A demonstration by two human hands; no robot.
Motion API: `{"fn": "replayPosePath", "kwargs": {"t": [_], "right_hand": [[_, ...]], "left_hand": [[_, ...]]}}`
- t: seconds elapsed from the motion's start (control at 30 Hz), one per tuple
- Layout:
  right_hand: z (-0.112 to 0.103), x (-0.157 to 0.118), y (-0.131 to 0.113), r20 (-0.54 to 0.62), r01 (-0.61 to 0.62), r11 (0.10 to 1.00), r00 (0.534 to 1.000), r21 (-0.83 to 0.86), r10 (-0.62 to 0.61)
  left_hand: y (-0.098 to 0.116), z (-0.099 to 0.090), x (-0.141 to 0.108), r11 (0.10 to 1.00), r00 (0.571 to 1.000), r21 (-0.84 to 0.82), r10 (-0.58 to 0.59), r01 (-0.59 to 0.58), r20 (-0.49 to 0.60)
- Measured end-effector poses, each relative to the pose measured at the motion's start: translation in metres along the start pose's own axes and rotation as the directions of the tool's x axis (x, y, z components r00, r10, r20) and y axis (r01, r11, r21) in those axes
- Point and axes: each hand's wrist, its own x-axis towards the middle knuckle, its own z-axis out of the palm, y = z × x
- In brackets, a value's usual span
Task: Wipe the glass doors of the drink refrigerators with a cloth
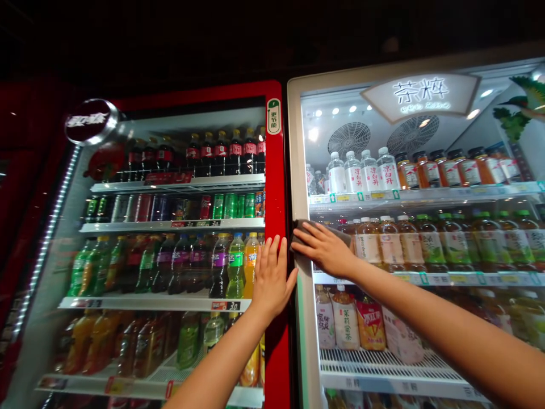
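Note:
My left hand [275, 278] lies flat on the right edge of the red fridge door frame [276, 187], fingers stretched upward and nothing in it. Under the fingers and palm of my right hand [323, 249] is a dark grey cloth [304, 226], pressed against the left edge of the pale fridge door frame [297, 130]. Part of the cloth shows above and beyond the fingers. A narrow dark gap runs between the two doors, with one hand on either side of it.
Behind the left glass stand rows of cola bottles [221, 152], cans [230, 205] and other drinks. The right fridge holds water bottles [388, 170] and tea bottles [432, 241]. A round sign [91, 122] juts out at upper left; a lit fan-shaped sign [421, 97] is at upper right.

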Motion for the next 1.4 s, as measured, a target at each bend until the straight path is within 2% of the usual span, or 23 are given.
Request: {"fn": "replayPosePath", "kwargs": {"t": [0.07, 0.1, 0.17, 0.23, 0.33, 0.37, 0.43, 0.53, 0.57, 0.63, 0.7, 0.77, 0.8, 0.9, 1.0, 1.07, 1.13, 1.2, 1.23, 1.3, 1.4], "right_hand": [[0.001, -0.006, 0.000, 0.035, 0.092, 0.995, 0.995, 0.026, -0.093], [-0.001, -0.007, 0.005, 0.044, 0.087, 0.996, 0.995, 0.021, -0.087], [-0.007, -0.005, 0.020, 0.032, -0.029, 0.999, 0.999, -0.021, 0.030], [-0.011, -0.008, 0.031, -0.024, -0.205, 0.976, 0.979, -0.070, 0.204], [-0.008, -0.025, 0.022, -0.126, -0.375, 0.923, 0.923, -0.091, 0.363], [-0.004, -0.031, 0.014, -0.137, -0.373, 0.923, 0.923, -0.090, 0.360], [0.002, -0.036, -0.001, -0.105, -0.277, 0.957, 0.958, -0.084, 0.268], [0.004, -0.025, 0.000, -0.026, -0.120, 0.991, 0.993, -0.064, 0.118], [0.003, -0.020, 0.007, -0.021, -0.123, 0.990, 0.992, -0.065, 0.122], [-0.002, -0.017, 0.024, -0.052, -0.217, 0.973, 0.976, -0.078, 0.213], [-0.005, -0.029, 0.034, -0.126, -0.374, 0.923, 0.924, -0.092, 0.361], [-0.005, -0.050, 0.029, -0.188, -0.483, 0.870, 0.868, -0.101, 0.460], [-0.004, -0.061, 0.023, -0.191, -0.489, 0.865, 0.865, -0.111, 0.464], [-0.001, -0.075, 0.009, -0.101, -0.377, 0.915, 0.925, -0.147, 0.365], [-0.005, -0.066, 0.022, -0.048, -0.337, 0.929, 0.942, -0.150, 0.334], [-0.011, -0.064, 0.042, -0.072, -0.399, 0.905, 0.917, -0.149, 0.393], [-0.015, -0.074, 0.055, -0.134, -0.509, 0.848, 0.860, -0.150, 0.492], [-0.015, -0.094, 0.054, -0.206, -0.604, 0.784, 0.793, -0.144, 0.573], [-0.013, -0.103, 0.049, -0.225, -0.623, 0.770, 0.777, -0.140, 0.588], [-0.010, -0.116, 0.037, -0.218, -0.597, 0.790, 0.797, -0.139, 0.563], [-0.011, -0.114, 0.039, -0.153, -0.490, 0.860, 0.869, -0.141, 0.470]], "left_hand": [[0.002, 0.004, -0.002, 1.000, 1.000, -0.009, -0.015, 0.015, 0.009], [0.004, 0.007, -0.001, 1.000, 0.999, -0.013, -0.026, 0.026, 0.018], [0.009, 0.011, 0.001, 0.999, 0.998, -0.019, -0.036, 0.037, 0.043], [0.013, 0.014, 0.004, 1.000, 0.998, -0.022, -0.020, 0.021, 0.061], [0.015, 0.013, 0.005, 1.000, 0.998, -0.020, 0.014, -0.013, 0.055], [0.015, 0.013, 0.005, 1.000, 0.999, -0.018, 0.017, -0.016, 0.044], [0.015, 0.013, 0.007, 1.000, 1.000, -0.018, 0.022, -0.021, 0.020], [0.021, 0.017, 0.016, 0.999, 1.000, -0.033, 0.028, -0.028, 0.000], [0.024, 0.019, 0.020, 0.999, 1.000, -0.041, 0.025, -0.025, -0.002], [0.031, 0.024, 0.025, 0.998, 1.000, -0.058, 0.017, -0.017, -0.001], [0.035, 0.027, 0.027, 0.997, 1.000, -0.074, 0.025, -0.025, 0.000], [0.037, 0.030, 0.024, 0.996, 0.999, -0.086, 0.038, -0.038, -0.007], [0.038, 0.031, 0.023, 0.995, 0.999, -0.089, 0.044, -0.045, -0.012], [0.039, 0.035, 0.022, 0.994, 0.997, -0.088, 0.068, -0.071, -0.029], [0.044, 0.040, 0.029, 0.993, 0.995, -0.078, 0.086, -0.090, -0.052], [0.049, 0.043, 0.034, 0.992, 0.993, -0.075, 0.102, -0.106, -0.062], [0.053, 0.044, 0.036, 0.989, 0.990, -0.078, 0.122, -0.127, -0.064], [0.057, 0.045, 0.035, 0.987, 0.989, -0.087, 0.132, -0.137, -0.060], [0.059, 0.045, 0.033, 0.986, 0.989, -0.094, 0.133, -0.138, -0.058], [0.063, 0.045, 0.032, 0.983, 0.989, -0.110, 0.139, -0.144, -0.056], [0.073, 0.049, 0.037, 0.979, 0.986, -0.128, 0.152, -0.159, -0.060]]}}
